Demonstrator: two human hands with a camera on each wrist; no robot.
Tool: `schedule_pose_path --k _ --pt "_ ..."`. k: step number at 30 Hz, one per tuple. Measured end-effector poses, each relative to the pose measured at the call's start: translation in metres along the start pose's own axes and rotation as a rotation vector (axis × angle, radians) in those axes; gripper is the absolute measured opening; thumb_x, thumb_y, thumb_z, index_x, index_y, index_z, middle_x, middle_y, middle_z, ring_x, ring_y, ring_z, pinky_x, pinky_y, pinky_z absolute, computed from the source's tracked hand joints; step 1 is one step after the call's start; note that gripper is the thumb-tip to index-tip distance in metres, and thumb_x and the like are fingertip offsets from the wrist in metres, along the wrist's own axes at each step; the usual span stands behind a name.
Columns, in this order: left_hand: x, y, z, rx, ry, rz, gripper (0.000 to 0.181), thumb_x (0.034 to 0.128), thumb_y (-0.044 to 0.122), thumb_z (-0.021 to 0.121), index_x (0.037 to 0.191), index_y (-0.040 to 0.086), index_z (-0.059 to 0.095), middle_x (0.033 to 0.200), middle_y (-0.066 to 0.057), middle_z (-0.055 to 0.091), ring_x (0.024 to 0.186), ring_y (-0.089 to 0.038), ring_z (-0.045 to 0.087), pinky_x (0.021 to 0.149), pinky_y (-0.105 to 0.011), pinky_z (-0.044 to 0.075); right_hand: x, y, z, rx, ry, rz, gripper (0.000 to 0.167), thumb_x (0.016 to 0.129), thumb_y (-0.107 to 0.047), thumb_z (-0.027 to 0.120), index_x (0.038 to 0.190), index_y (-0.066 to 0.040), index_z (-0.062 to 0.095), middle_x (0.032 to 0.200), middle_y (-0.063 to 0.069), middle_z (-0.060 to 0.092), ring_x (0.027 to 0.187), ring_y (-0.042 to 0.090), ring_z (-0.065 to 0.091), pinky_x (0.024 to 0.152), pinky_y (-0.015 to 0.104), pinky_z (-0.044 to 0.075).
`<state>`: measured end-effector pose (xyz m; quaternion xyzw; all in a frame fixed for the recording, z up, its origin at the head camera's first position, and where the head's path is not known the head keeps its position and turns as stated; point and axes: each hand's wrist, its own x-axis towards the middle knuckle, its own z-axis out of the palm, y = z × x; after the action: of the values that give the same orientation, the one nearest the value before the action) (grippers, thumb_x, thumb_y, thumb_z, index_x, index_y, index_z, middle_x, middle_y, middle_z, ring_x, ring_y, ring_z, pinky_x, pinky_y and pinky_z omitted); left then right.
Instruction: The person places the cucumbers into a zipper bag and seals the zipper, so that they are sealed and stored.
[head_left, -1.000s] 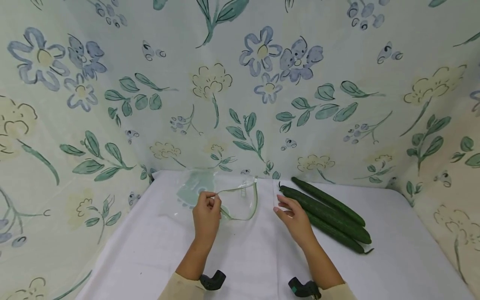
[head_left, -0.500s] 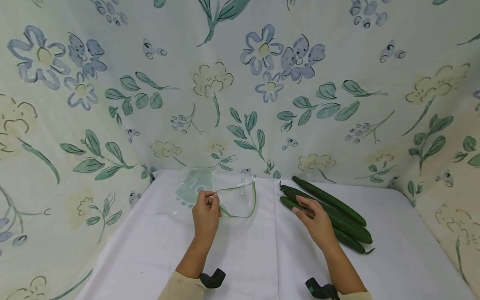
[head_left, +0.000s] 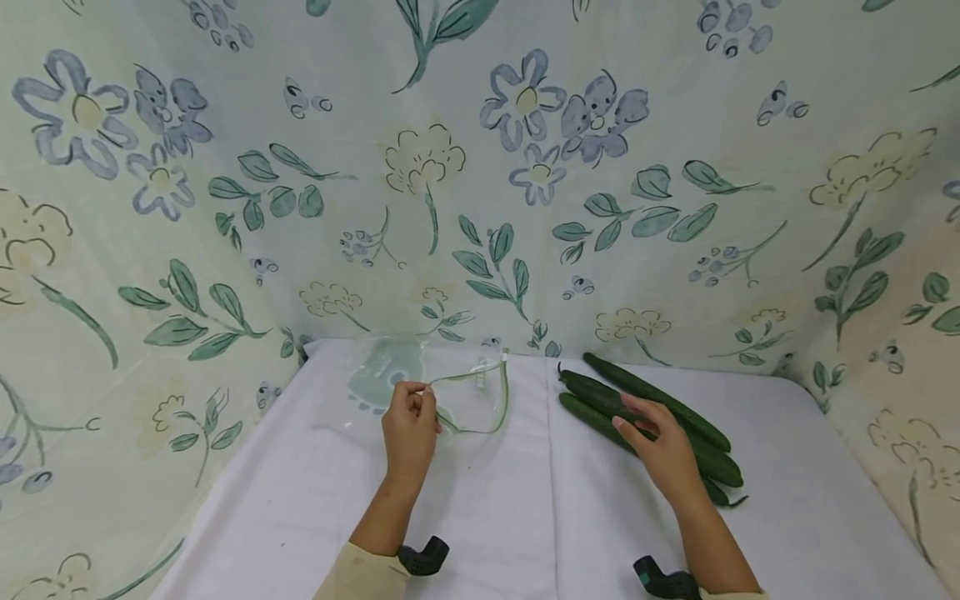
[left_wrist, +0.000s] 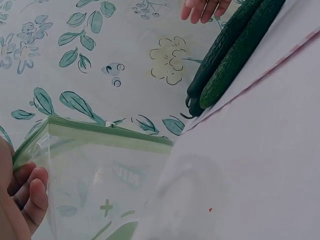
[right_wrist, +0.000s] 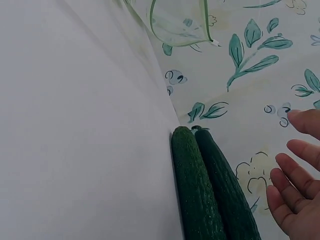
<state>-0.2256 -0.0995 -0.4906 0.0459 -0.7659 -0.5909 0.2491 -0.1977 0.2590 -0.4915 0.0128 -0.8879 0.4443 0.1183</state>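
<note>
floral fabric [head_left: 480, 283] backs the white-covered surface [head_left: 487, 517]. your left hand [head_left: 409, 429] pinches the rim [head_left: 505, 402] of the clear bag [head_left: 393, 367], left of the cucumbers, its mouth spread. your right hand [head_left: 666, 446] is over the three cucumbers [head_left: 678, 413], fingers loosely bent, holding nothing; contact cannot be confirmed. for this apparent reach, hold the rim steady, align thumb and fingers across one cucumber near its middle, and avoid nudging its neighbours, which could roll.

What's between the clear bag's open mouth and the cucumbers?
Only bare white cloth with a thin crease; the head view shows nothing standing between the clear bag and the cucumbers.
</note>
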Motion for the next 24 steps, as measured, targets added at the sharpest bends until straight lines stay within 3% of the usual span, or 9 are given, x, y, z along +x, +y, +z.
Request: schedule_pose_path --k 5,12,18,24 --pt "0.0 0.0 -0.001 -0.004 -0.015 -0.009 0.01 0.1029 0.018 0.055 0.107 0.01 0.061 0.069 -0.006 0.061 0.048 -0.015 0.058 0.04 -0.025 0.045 0.001 0.006 -0.009 -0.039 0.022 0.005 0.055 0.098 -0.041 0.066 0.145 -0.014 0.054 0.145 0.011 0.052 0.13 0.029 0.051 0.099 0.024 0.042" --pt "0.0 0.0 -0.002 -0.002 -0.003 0.001 0.01 0.1023 0.017 0.056 0.106 0.01 0.061 0.068 -0.005 0.059 0.047 -0.015 0.058 0.039 -0.025 0.045 -0.002 0.013 -0.026 -0.088 0.002 0.057 0.059 0.099 -0.042 0.064 0.147 -0.011 0.051 0.151 0.019 0.046 0.133 0.044 0.045 0.102 0.063 0.045" --pt "0.0 0.0 -0.002 -0.004 0.006 0.004 0.009 0.1019 0.017 0.056 0.105 0.01 0.062 0.067 -0.005 0.06 0.047 -0.014 0.057 0.038 -0.024 0.043 -0.004 0.024 -0.036 -0.122 -0.018 0.072 0.062 0.1 -0.045 0.061 0.148 -0.008 0.049 0.153 0.024 0.043 0.137 0.049 0.04 0.104 0.067 0.041" --pt "0.0 0.0 -0.001 -0.001 0.0 0.0 0.009 0.1019 0.016 0.056 0.105 0.011 0.062 0.067 -0.005 0.06 0.047 -0.015 0.057 0.038 -0.025 0.043 -0.008 0.031 -0.043 -0.128 -0.043 0.141 0.066 0.099 -0.05 0.06 0.15 -0.009 0.047 0.155 0.025 0.04 0.14 0.053 0.035 0.104 0.072 0.038"
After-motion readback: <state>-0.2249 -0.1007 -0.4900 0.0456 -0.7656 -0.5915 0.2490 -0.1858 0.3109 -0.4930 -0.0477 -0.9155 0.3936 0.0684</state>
